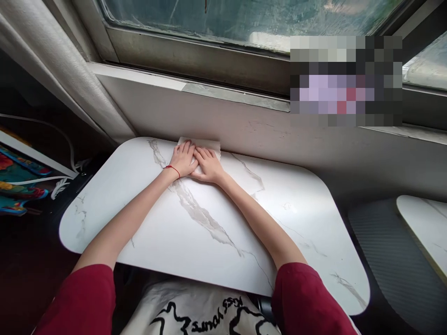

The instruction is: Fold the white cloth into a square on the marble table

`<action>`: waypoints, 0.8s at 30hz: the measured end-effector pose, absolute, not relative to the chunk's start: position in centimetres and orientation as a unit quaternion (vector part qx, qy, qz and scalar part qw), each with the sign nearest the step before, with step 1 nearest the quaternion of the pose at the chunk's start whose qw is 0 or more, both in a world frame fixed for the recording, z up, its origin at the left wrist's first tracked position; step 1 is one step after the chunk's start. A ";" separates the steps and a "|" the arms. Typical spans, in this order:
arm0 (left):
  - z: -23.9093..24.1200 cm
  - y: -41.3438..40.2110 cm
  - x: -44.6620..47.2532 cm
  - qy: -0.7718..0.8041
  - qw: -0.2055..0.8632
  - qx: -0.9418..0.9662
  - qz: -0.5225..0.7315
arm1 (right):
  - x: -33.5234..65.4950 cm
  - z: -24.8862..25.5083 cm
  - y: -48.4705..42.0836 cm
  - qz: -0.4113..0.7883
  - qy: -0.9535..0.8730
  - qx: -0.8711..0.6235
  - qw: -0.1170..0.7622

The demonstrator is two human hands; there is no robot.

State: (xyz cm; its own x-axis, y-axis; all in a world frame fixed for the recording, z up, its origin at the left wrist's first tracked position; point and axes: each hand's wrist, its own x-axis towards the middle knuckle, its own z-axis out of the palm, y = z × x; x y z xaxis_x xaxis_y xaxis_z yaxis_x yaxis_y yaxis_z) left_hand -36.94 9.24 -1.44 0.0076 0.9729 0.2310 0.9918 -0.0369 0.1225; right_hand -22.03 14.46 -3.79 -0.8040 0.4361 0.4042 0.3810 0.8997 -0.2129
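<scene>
A thin white paper wipe [213,144] lies at the far edge of a white marble-patterned table [150,228], close to the wall. My left hand [183,159], with a red string on its wrist, rests palm down on the wipe, fingers stretched forward. Beside it, my right hand [208,164] also lies flat on the wipe, its fingertips touching the left hand's thumb side. Neither hand has its fingers wrapped round anything. Most of the wipe's near part is hidden under the two hands.
A wall and window sill [237,98] border the table's far side. On the left hang a pale curtain [52,56] and white cables [63,184]. At right are a dark ribbed chair [391,260] and another white table [428,218]. A pixelated patch covers part of the sill.
</scene>
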 end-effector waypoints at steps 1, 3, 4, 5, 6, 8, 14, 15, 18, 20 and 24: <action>-1.4 9.0 -36.8 -0.692 0.033 -0.711 -0.121 | -22.0 -3.8 14.1 0.058 -0.947 -0.222 0.226; -1.1 8.2 -36.6 -0.688 0.026 -0.717 -0.111 | -21.8 -3.8 13.0 0.054 -0.945 -0.234 0.225; -1.0 7.6 -36.4 -0.686 0.024 -0.719 -0.108 | -21.6 -3.7 12.3 0.052 -0.944 -0.238 0.224; -0.9 6.9 -36.2 -0.681 0.024 -0.724 -0.107 | -21.3 -3.7 11.5 0.050 -0.943 -0.240 0.225; -0.8 6.0 -36.1 -0.676 0.025 -0.729 -0.107 | -20.9 -3.6 10.6 0.049 -0.943 -0.239 0.225; -0.4 3.9 -35.8 -0.659 0.027 -0.744 -0.108 | -19.6 -3.5 8.4 0.053 -0.945 -0.230 0.228; 1.0 -3.6 -34.8 -0.598 0.009 -0.794 -0.107 | -14.7 -3.0 2.0 0.077 -0.958 -0.171 0.218; 1.3 -4.6 -34.5 -0.595 0.006 -0.797 -0.105 | -14.1 -2.7 1.2 0.077 -0.960 -0.162 0.217; 1.8 -7.2 -33.3 -0.601 -0.002 -0.793 -0.101 | -12.9 -1.8 0.0 0.075 -0.967 -0.120 0.213; 1.9 -8.4 -32.4 -0.611 -0.002 -0.785 -0.103 | -12.7 -1.3 -0.3 0.064 -0.972 -0.098 0.206; 1.6 -10.1 -30.7 -0.610 -0.003 -0.786 -0.105 | -13.1 -0.7 -1.1 0.012 -0.974 -0.099 0.202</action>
State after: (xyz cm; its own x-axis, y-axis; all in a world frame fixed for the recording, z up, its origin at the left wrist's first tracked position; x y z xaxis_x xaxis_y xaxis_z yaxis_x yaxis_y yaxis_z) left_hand -30.66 -10.10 1.64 0.2343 0.9587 0.1613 0.9573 -0.2564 0.1334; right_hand -13.05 -1.06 -0.72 -0.8986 0.1974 0.3918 0.1880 0.9802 -0.0625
